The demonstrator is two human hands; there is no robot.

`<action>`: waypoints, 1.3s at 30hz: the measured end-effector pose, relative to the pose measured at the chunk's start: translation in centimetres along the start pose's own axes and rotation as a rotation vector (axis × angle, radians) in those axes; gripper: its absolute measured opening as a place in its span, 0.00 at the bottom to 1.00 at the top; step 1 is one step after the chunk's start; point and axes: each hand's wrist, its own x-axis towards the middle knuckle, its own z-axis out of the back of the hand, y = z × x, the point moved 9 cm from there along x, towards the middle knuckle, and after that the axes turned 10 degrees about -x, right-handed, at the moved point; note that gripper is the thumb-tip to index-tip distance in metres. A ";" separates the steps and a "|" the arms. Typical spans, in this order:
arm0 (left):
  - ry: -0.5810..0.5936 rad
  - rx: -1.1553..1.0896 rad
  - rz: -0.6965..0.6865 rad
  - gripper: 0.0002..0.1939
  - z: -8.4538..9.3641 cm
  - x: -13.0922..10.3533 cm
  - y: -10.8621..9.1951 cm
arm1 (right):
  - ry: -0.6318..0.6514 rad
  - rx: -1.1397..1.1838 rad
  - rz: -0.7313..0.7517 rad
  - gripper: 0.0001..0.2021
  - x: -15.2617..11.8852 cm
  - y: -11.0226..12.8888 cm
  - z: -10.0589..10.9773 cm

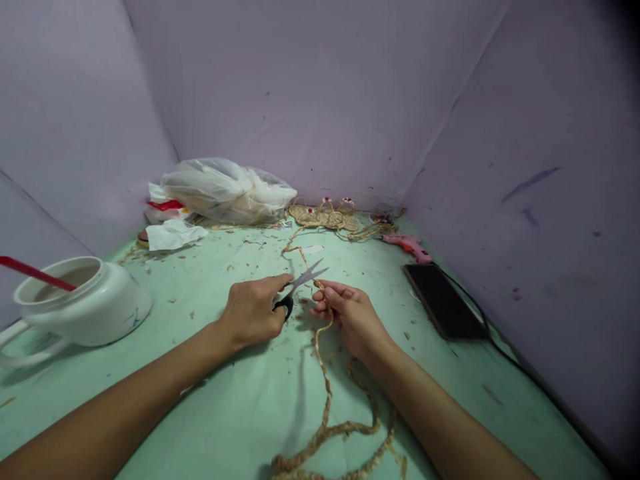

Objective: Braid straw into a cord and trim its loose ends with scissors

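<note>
My left hand (255, 308) is closed on the black handles of a pair of scissors (303, 278). The blades stand apart and point right, just above my right hand's fingertips. Between thumb and fingers, my right hand (353, 313) pinches a braided straw-coloured cord (324, 383). From the pinch, one length runs toward the back of the table, close by the blades; whether they touch it I cannot tell. The other length hangs down to loose loops at the near edge of the view.
At left stands a white mug (115, 303) with a red stick (37, 273). Behind are a plastic bag (227, 190), crumpled paper (175, 235) and woven coils with red beads (327, 219). At right lie a pink glue gun (410, 247), a phone (445, 301) and a black cable (530, 380).
</note>
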 end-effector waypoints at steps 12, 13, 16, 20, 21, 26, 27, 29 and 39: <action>0.087 0.101 0.115 0.23 -0.6 0.1 0.6 | 0.064 0.022 0.053 0.12 0.0 0.2 -0.4; 0.096 0.102 0.119 0.23 -0.6 0.1 0.6 | 0.069 0.022 0.056 0.13 0.0 0.2 -0.4; 0.099 0.099 0.123 0.23 -0.6 0.1 0.5 | 0.067 0.018 0.059 0.15 0.0 0.3 -0.4; 0.078 0.000 0.152 0.21 -0.5 0.1 1.0 | 0.052 0.019 0.059 0.15 0.0 0.2 -0.2; 0.063 -0.066 0.178 0.20 -0.5 0.2 1.3 | 0.054 0.024 0.061 0.15 0.0 0.2 -0.2; -0.049 -0.812 0.411 0.21 -0.9 0.5 3.4 | 0.117 0.093 0.030 0.16 -0.3 0.1 -1.0; -0.053 -0.957 0.468 0.22 -1.2 0.4 3.6 | 0.124 0.097 0.014 0.16 -0.4 -0.1 -1.2; -0.046 -1.141 0.547 0.24 -1.7 0.2 3.3 | 0.128 0.084 -0.008 0.17 -0.6 -0.3 -1.3; 0.071 -1.400 0.573 0.25 -4.3 -1.7 -0.6 | 0.197 0.067 0.031 0.14 -1.0 -0.7 -2.1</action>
